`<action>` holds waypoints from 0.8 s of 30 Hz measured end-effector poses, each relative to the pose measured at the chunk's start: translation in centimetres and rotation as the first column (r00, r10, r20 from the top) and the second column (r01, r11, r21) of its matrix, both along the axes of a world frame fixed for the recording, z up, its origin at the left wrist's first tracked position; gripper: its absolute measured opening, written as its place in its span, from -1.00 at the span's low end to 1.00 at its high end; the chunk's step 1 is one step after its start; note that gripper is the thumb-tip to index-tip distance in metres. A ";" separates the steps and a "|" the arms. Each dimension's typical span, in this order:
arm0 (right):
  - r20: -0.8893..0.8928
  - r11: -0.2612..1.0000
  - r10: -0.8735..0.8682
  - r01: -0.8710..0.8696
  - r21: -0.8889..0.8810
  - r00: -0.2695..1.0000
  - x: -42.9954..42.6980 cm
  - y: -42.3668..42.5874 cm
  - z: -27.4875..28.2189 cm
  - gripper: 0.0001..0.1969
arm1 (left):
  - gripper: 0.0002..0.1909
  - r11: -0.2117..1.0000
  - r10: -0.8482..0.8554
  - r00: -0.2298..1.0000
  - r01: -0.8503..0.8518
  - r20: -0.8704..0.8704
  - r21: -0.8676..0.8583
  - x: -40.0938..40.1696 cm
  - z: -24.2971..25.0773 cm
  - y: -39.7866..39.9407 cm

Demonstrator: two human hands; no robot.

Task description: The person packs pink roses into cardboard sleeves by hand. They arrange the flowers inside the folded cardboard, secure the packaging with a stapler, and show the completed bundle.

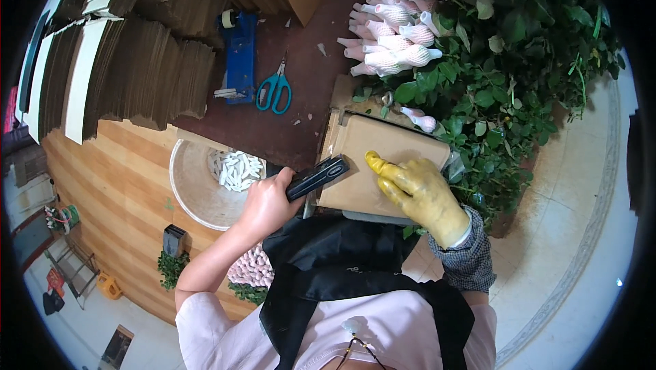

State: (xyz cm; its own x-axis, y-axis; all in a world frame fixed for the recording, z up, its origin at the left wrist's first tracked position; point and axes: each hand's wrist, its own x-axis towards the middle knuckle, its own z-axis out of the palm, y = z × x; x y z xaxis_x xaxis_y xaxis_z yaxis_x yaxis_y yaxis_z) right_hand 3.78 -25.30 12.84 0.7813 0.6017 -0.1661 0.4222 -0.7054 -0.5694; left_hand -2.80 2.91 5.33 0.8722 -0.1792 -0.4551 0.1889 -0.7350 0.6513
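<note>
My bare left hand [270, 200] grips a black stapler [319, 177], whose front end reaches over the left edge of a brown cardboard sheet [353, 185]. The sheet lies folded, with clear film or tape at its upper left corner. On its right side rests my right hand [423, 193] in a yellow rubber glove, fingertips touching the cardboard and fingers apart. Just beyond the cardboard lies one flower bud in a pale foam net sleeve [421, 120]. What is inside the cardboard is hidden.
Many netted flower stems [405, 37] with leaves [492, 93] are heaped at upper right. Teal-handled scissors [277, 90] and a blue tape dispenser [241, 57] lie on the dark table. Cardboard stacks [148, 67] stand left. A bucket [187, 185] holds small white pieces [236, 170].
</note>
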 end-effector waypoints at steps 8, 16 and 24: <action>-0.078 0.997 -0.048 0.053 0.051 0.996 0.0 0.7 -0.3 -0.63 | -0.20 0.903 0.329 0.941 -0.291 0.075 -0.317 -8.7 -4.4 1.3; -0.131 0.988 -0.071 0.088 0.129 0.989 -0.1 1.0 0.0 -0.65 | -0.42 0.864 -0.407 0.711 0.094 0.574 0.495 -7.4 -2.7 3.3; -0.193 0.993 -0.097 0.108 0.050 0.976 -0.5 1.1 0.5 -0.60 | -0.36 0.708 -0.700 0.373 0.250 0.609 0.660 -1.9 1.7 5.3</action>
